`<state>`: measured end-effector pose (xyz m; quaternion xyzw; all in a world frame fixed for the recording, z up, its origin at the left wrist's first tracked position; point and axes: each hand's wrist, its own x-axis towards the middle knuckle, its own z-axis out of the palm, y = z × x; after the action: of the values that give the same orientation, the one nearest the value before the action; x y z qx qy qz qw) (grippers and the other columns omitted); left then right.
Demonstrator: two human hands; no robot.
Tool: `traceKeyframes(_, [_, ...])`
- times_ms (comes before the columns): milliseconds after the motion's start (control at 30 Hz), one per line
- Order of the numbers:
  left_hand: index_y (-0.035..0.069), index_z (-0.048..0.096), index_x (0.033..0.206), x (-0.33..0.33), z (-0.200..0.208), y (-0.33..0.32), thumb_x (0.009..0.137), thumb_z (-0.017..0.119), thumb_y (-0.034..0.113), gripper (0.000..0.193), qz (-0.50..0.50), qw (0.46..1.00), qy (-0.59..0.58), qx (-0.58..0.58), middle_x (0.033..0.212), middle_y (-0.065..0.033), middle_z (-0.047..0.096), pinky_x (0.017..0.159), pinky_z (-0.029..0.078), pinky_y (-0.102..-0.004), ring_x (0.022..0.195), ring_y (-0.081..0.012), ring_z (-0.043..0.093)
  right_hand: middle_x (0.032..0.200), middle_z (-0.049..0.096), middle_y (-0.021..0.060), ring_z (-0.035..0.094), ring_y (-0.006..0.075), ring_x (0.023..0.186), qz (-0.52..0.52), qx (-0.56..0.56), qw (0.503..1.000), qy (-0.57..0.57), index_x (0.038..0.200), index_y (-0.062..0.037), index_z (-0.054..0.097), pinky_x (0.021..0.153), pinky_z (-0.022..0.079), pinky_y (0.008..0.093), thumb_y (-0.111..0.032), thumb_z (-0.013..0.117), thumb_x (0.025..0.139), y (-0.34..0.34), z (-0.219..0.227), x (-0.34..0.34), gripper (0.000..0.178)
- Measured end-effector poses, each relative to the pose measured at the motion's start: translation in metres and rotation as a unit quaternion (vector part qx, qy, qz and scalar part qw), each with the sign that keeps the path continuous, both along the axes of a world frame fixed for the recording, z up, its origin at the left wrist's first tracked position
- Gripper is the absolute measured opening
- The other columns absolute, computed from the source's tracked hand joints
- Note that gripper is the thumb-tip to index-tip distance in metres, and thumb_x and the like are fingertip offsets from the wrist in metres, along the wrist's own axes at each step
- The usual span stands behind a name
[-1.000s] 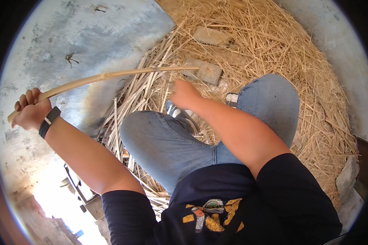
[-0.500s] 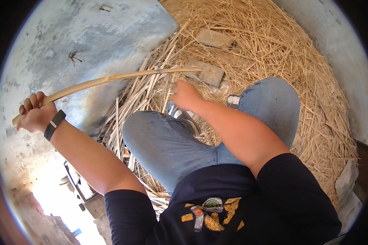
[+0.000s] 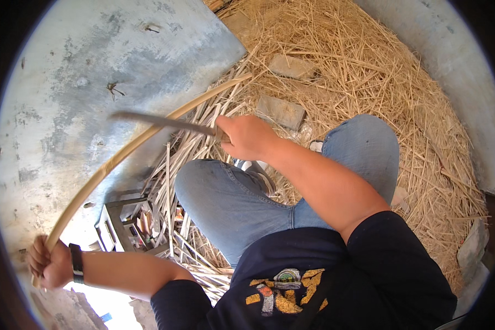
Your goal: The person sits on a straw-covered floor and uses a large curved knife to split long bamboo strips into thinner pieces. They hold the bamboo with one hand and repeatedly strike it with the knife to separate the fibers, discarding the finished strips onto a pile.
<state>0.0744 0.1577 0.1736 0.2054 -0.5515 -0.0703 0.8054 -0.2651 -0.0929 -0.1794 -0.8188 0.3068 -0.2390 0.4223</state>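
Note:
A long, pale bamboo strip [image 3: 107, 165] bows from lower left toward the straw heap. Round its lower end my left hand [image 3: 52, 264] is closed, out at the far left beside the wall. My right hand [image 3: 250, 137], above my left knee, is closed on the handle of a long knife [image 3: 184, 125]. The dark, narrow blade points left and crosses over the strip's upper part; whether it touches the strip I cannot tell. Motion blurs the tip of the blade. Most of the handle is hidden in my fist.
Straw and thin shavings [image 3: 357, 66] cover the floor ahead and right. Split strips [image 3: 168, 181] lie piled beside my left knee. Two flat bricks or blocks, one nearer [image 3: 280, 111], rest in the straw. A pale blue wall [image 3: 93, 60] rises left; a dark-framed box [image 3: 115, 225] holds small items.
My left hand has swung downward, tilting the strip more steeply. The strip's far end has moved away from the block toward the wall corner. The knife blade now shows, extending left from my right hand.

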Motion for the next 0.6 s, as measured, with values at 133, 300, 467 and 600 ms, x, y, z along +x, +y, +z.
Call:
traceKeyframes(133, [0.021, 0.036, 0.059, -0.029, 0.014, 0.064, 0.09, 0.042, 0.025, 0.032, -0.037, 0.996, 0.076, -0.031, 0.049, 0.0066, 0.027, 0.053, 0.026, -0.0291, 0.044, -0.01, 0.025, 0.084, 0.069, 0.0169, 0.069, 0.0244, 0.074, -0.148, 0.083, 0.984, -0.056, 0.099, -0.0047, 0.06, 0.064, 0.053, 0.0418, -0.013, 0.065, 0.082, -0.036, -0.057, -0.011, 0.019])
traceKeyframes(300, [0.019, 0.038, 0.062, -0.053, 0.016, 0.119, 0.09, 0.042, 0.023, 0.028, -0.004, 0.999, 0.0, -0.049, 0.052, 0.0062, 0.027, 0.055, 0.026, -0.0292, 0.047, -0.0105, 0.027, 0.081, 0.062, 0.0135, 0.059, 0.0241, 0.066, -0.379, 0.34, 0.853, -0.118, 0.1, -0.0017, 0.056, 0.058, 0.047, 0.0382, -0.014, 0.064, 0.084, -0.058, -0.107, -0.006, 0.021])
traceKeyframes(467, [0.017, 0.042, 0.065, -0.037, 0.01, 0.139, 0.094, 0.039, 0.03, 0.032, 0.107, 0.988, 0.064, -0.093, 0.055, 0.0051, 0.03, 0.054, 0.026, -0.0286, 0.048, -0.0109, 0.028, 0.067, 0.051, 0.0057, 0.048, 0.0153, 0.048, -0.332, 0.366, 0.837, -0.234, 0.093, -0.0027, 0.049, 0.044, 0.04, 0.0334, -0.008, 0.062, 0.084, -0.046, -0.047, -0.006, 0.016])
traceKeyframes(600, [0.013, 0.044, 0.07, -0.076, -0.015, 0.066, 0.095, 0.046, 0.035, 0.034, 0.257, 0.947, 0.132, -0.141, 0.06, 0.0036, 0.031, 0.049, 0.024, -0.0287, 0.05, -0.0101, 0.027, 0.069, 0.055, 0.0068, 0.052, 0.0168, 0.053, -0.28, 0.312, 0.874, -0.247, 0.092, -0.0028, 0.055, 0.049, 0.043, 0.0357, -0.012, 0.063, 0.083, -0.046, -0.028, -0.003, 0.014])
